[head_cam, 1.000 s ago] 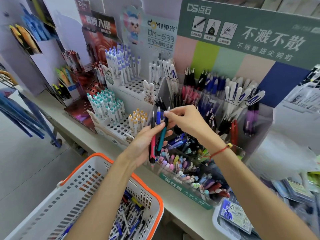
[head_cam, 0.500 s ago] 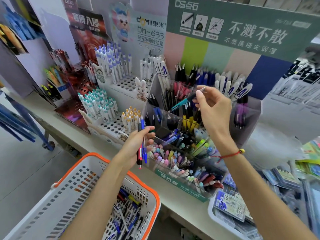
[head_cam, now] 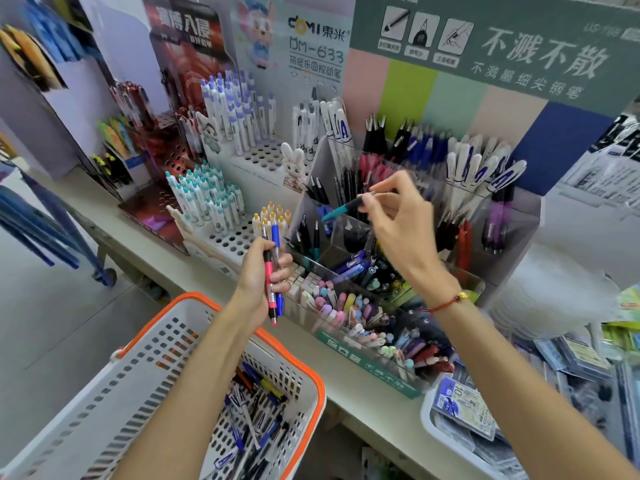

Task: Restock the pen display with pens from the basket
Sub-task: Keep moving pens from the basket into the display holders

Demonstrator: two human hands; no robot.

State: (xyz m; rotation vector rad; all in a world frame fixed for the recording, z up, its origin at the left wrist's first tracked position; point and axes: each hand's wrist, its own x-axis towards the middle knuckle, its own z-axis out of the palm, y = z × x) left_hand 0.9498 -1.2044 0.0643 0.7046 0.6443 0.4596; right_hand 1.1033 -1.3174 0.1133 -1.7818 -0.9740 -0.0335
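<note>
Spanning the back: a green header board [head_cam: 502, 46] reads "不溅不散" in large white characters, with a smaller line "不溅墨细尖钢笔" below it and three pen pictograms to their left.
Bench: a pale bench [head_cam: 346, 372] runs from far left to near right and carries all the stands.
Basket: a white basket [head_cam: 104, 393] with an orange rim sits low and in front of the bench, loose pens [head_cam: 256, 410] heaped in its near corner.
Pen display: a clear pen display [head_cam: 512, 237] of divided compartments stands below the green board, holding black, blue, red, purple and white pens; its green front strip bears white characters too small to read.
DOMI stand: a white stand [head_cam: 263, 157] with rows of holes carries a card printed "DOMI 東米" and "DM-633".
Red card: a red card [head_cam: 187, 39] farther left reads "赛博入侵".
Right hand: the right hand [head_cam: 401, 220] pinches a teal pen [head_cam: 343, 210] at its clip end, tilted tip-down over the display's left compartments.
Left hand: the left hand [head_cam: 259, 271], its grip closed, holds a red pen [head_cam: 269, 285] and a blue pen [head_cam: 277, 261] upright, just in front of the display.
</note>
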